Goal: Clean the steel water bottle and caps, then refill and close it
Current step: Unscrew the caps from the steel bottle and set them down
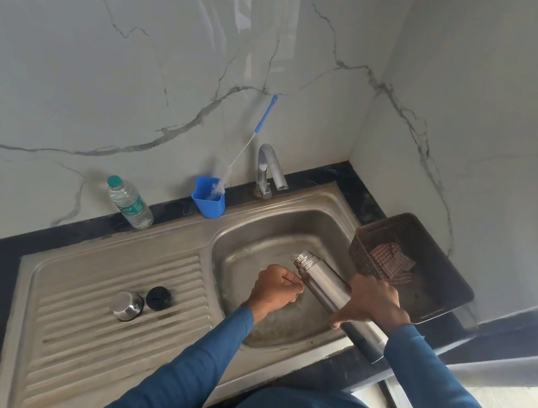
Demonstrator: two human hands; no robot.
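Head view, steel bottle [325,286] slanted, mouth pointing far-left

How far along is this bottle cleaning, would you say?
Early to midway. Done: both caps are off, the steel cap and black cap standing on the drainboard. In hand: the right grip holds the open steel bottle tilted over the sink. Left: refilling, then capping.

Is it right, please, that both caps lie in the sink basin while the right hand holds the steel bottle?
Not quite: the head view shows the steel cap and black cap on the drainboard; the right hand does hold the steel bottle.
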